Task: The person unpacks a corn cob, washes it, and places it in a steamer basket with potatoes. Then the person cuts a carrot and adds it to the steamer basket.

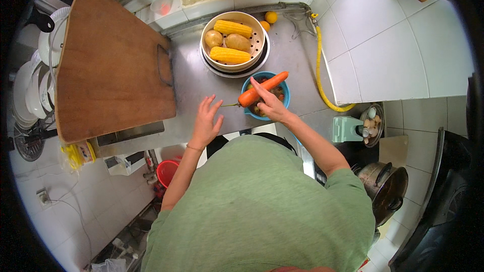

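My right hand grips an orange carrot, its index finger laid along the root. The carrot is tilted, its thick end towards my left hand, above a blue plastic bowl. A thin green stem sticks out of that end. My left hand has its fingers apart beside the stem's tip; whether a finger touches it I cannot tell. Small dark and reddish pieces lie in the bowl, partly hidden by the carrot and my hand. Behind it, a cream steamer basket holds two corn cobs and two potatoes.
A big wooden board stands at the left of the steel counter, near stacked plates. Two orange fruits lie behind the basket. A yellow hose runs along the right. Eggs fill a bowl farther right.
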A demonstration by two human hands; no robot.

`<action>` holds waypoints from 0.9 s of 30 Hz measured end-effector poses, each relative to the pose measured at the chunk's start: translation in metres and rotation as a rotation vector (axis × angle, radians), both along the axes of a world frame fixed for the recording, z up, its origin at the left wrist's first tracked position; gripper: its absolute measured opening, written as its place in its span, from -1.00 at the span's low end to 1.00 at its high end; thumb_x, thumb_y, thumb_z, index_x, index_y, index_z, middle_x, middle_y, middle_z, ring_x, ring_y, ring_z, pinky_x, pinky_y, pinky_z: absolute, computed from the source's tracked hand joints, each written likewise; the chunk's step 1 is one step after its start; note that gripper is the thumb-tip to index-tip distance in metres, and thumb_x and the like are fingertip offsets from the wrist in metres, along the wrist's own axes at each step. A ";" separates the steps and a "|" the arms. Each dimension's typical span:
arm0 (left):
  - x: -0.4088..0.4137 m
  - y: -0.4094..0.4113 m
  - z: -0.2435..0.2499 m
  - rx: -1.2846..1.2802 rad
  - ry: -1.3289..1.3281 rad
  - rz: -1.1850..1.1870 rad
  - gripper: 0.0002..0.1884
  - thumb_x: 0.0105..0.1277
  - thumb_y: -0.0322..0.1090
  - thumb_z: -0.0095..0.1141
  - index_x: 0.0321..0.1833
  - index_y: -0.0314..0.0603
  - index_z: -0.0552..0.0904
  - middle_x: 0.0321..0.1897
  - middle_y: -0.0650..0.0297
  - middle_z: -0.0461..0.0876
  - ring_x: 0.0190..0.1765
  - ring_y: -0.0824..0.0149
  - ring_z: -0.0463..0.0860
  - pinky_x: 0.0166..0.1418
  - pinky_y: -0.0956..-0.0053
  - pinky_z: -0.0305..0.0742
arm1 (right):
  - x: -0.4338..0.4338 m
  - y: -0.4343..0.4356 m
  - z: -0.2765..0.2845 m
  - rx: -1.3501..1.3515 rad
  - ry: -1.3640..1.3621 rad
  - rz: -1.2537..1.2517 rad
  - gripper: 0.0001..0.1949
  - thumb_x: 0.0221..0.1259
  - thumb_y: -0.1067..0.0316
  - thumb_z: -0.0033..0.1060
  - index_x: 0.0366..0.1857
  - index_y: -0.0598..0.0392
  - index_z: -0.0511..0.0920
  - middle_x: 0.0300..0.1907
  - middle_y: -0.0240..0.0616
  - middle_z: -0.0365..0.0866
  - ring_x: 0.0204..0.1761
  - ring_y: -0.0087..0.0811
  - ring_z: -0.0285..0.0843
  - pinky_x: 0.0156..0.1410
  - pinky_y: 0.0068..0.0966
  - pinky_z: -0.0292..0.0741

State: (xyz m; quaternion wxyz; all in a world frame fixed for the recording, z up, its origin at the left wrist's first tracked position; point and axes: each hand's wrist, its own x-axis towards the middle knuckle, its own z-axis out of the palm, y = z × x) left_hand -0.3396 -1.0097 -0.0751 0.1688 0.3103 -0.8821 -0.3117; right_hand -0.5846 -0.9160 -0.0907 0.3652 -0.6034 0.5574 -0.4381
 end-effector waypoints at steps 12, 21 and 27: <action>0.006 0.005 -0.005 0.027 -0.013 0.019 -0.53 0.15 -0.39 0.14 0.19 -0.12 0.48 0.32 0.07 0.25 0.38 -0.05 0.15 0.41 0.14 0.11 | -0.001 -0.001 -0.017 0.016 0.026 -0.040 -0.20 -0.17 0.63 -0.23 0.40 0.18 0.00 0.43 0.02 -0.01 0.47 -0.12 -0.09 0.52 -0.40 -0.14; 0.005 0.007 -0.012 0.007 -0.011 -0.010 -0.54 0.13 -0.40 0.14 0.15 -0.17 0.47 0.28 -0.01 0.27 0.35 -0.10 0.17 0.39 0.14 0.14 | -0.001 -0.001 -0.018 0.022 0.027 -0.034 -0.19 -0.17 0.64 -0.23 0.41 0.15 0.00 0.40 0.04 0.04 0.46 -0.08 -0.06 0.52 -0.38 -0.15; 0.004 0.008 -0.011 0.030 -0.015 -0.009 -0.54 0.13 -0.40 0.14 0.16 -0.16 0.47 0.29 0.00 0.27 0.36 -0.10 0.16 0.40 0.13 0.13 | -0.001 0.000 -0.017 0.049 0.039 -0.039 -0.19 -0.16 0.64 -0.23 0.41 0.14 -0.01 0.40 0.06 0.05 0.45 -0.07 -0.05 0.52 -0.37 -0.14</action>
